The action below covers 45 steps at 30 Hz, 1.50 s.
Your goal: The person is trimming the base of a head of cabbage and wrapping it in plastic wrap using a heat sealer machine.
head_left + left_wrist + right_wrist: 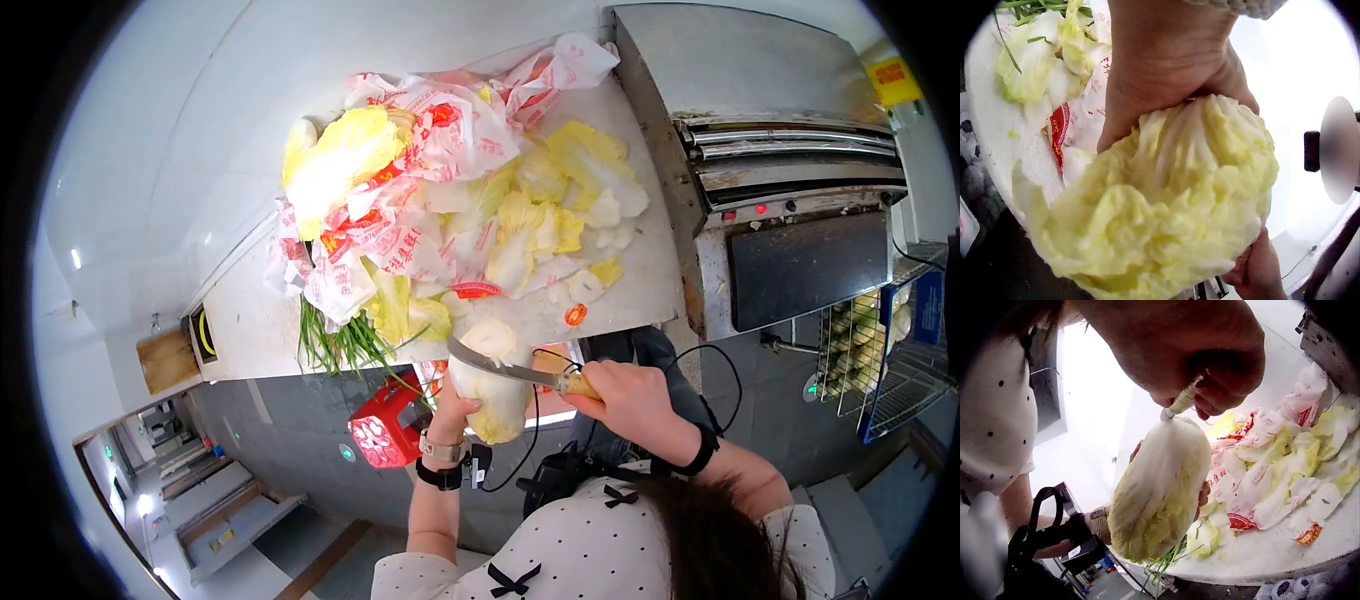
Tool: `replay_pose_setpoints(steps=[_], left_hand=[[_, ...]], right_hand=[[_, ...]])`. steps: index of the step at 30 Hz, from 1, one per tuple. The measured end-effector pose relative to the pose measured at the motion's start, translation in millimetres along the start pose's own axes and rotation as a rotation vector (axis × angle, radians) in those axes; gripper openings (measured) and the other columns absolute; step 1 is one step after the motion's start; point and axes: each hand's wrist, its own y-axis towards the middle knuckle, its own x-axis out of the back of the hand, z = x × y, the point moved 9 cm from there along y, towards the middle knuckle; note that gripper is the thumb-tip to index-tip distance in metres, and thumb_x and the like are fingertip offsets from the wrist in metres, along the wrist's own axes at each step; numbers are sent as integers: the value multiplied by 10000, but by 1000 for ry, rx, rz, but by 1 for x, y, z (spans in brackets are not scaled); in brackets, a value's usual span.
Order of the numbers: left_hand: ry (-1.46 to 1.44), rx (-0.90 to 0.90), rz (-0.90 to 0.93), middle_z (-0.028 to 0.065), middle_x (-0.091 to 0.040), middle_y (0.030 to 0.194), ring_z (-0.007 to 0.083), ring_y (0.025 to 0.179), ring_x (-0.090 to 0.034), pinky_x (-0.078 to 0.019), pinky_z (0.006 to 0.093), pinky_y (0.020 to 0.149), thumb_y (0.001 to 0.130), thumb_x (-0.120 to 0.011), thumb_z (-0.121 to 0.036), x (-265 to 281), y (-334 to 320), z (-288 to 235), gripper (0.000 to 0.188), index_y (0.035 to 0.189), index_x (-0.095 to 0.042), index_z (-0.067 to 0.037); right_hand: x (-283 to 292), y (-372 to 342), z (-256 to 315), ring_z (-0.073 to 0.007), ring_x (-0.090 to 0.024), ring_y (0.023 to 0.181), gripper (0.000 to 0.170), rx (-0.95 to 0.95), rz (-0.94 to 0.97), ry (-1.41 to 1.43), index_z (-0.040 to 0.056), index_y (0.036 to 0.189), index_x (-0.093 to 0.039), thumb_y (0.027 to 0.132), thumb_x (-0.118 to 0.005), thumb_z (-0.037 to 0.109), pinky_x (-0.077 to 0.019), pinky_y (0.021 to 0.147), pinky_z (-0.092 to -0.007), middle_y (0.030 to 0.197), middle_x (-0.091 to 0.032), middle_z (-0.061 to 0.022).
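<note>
A pale cabbage head [492, 400] is held in the left hand [449, 408] beyond the counter's front edge, its leafy end toward the person. The right hand [632, 397] grips the handle of a curved knife [510, 371], whose blade lies across the cabbage near its cut base. In the left wrist view the left hand [1172, 69] wraps the cabbage [1166, 200] from above. The right wrist view shows the right hand [1191, 356] curled round the knife handle [1182, 402] at the cabbage's [1163, 487] base; the blade is hidden there.
Loose leaves [525, 230] and printed plastic bags [440, 130] cover much of the counter [640, 270]. Green stalks [335, 340] lie at its front edge. A red stool-like object [385, 425] stands below. A metal machine [790, 180] is at the right, with a wire rack [860, 350] beside it.
</note>
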Motion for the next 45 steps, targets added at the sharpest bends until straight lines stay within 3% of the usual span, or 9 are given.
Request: replay_pose_setpoints(steps=[9,14,18,22,26,32,38,41,45], left_hand=[[97,11,-23,119,-563,1135,209,1017,-577,-476,344,868,614,-767,-260,0,7,21,767,1233,-413,25],[-93,79,22,168,-482,1243,282,1117,-509,-432,416,937,604,-742,-427,-7,-4,16,926,1312,-323,-1],[-348,171,30,195,-401,1322,344,1193,-431,-375,484,994,561,-705,-642,-22,-22,11,1112,1367,-242,-32],[-197,134,152,182,-354,1378,344,1227,-409,-376,504,995,539,-676,-717,-36,-10,-10,1180,1403,-202,-67],[-284,118,163,176,-437,1322,316,1183,-466,-408,462,972,648,-774,-431,-15,-19,-7,948,1363,-293,-35],[-342,136,119,179,-447,1312,317,1176,-473,-410,465,969,685,-743,-431,-4,-19,-2,899,1359,-299,-33],[-345,144,89,182,-457,1302,319,1168,-480,-412,468,967,722,-711,-430,-6,-18,1,851,1355,-306,-32],[-332,132,68,184,-462,1296,319,1165,-484,-413,469,965,741,-696,-429,-9,-19,4,827,1353,-309,-31],[-457,221,-79,185,-394,1354,326,1205,-443,-389,497,981,771,-586,-558,-5,-30,8,842,1369,-286,-46]], right_hand=[[-13,1,-20,-237,-557,529,315,-121,65,-54,90,738,-478,738,-690,322,-410,443,-345,597,-508,-58],[-19,-20,-70,-216,-568,477,300,-199,84,-330,105,760,-521,792,-629,384,-424,410,-328,569,-549,-45],[5,-14,-87,-303,-569,516,290,-304,-29,-157,69,758,-512,825,-612,334,-436,453,-376,579,-563,-107],[11,9,-66,-302,-572,538,270,-286,1,11,75,780,-528,819,-623,324,-438,465,-367,596,-563,-105],[13,11,-26,-287,-579,586,277,-131,128,191,67,892,-566,792,-644,313,-437,501,-361,660,-573,-97],[15,7,-6,-203,-587,526,441,65,138,70,64,1070,-583,756,-677,360,-438,455,-304,659,-588,-54],[13,5,-3,-182,-569,500,436,83,81,8,62,1059,-590,754,-679,362,-427,434,-297,634,-573,-41],[17,11,-6,-244,-568,548,307,52,58,-17,75,775,-532,735,-688,337,-426,477,-340,620,-536,-76],[1,3,-92,-267,-586,565,290,-280,84,-314,90,810,-532,795,-638,360,-436,478,-363,621,-559,-101]])
